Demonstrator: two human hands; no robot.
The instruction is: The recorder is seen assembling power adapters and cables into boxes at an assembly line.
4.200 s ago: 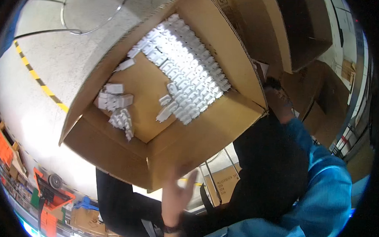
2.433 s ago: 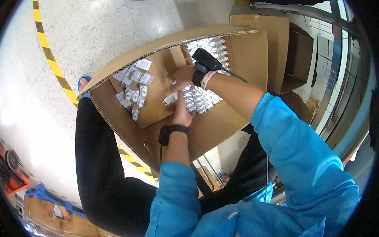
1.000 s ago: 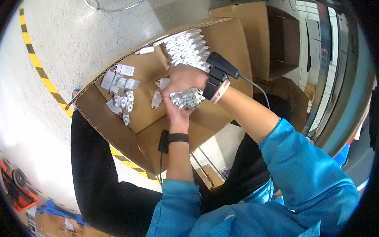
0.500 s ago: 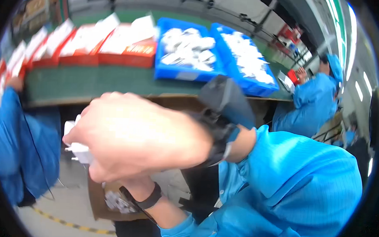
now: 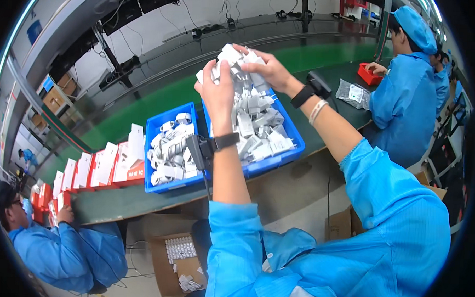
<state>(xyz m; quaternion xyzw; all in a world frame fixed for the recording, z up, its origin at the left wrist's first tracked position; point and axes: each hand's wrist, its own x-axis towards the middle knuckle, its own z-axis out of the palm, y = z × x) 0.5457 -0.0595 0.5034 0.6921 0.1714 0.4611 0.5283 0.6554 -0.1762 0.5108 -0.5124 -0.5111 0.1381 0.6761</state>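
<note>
Above the right-hand blue bin (image 5: 299, 144), my two hands hold a cluster of white plug chargers (image 5: 230, 55) between them. My left hand (image 5: 217, 95) is closed around the near left side of the cluster, with its thumb upright. From the right, my right hand (image 5: 271, 72) grips the same cluster, fingers bent over its far side. Loose white plug chargers (image 5: 253, 123) are heaped in the bin below, some with their pins showing. The far part of this bin is hidden by my hands.
Left of it stands a blue bin (image 5: 149, 169) of coiled white cables (image 5: 176, 146). Red boxes (image 5: 136, 172) with white flaps line the bench. A cardboard box (image 5: 160, 274) with more white pieces sits below. Co-workers sit at left and right; a clear bag (image 5: 353, 94) lies near the right one.
My hands have risen from low at the left, above the cardboard box, to over the right-hand bin, carrying white plug chargers. The whole view has turned and shifted.
</note>
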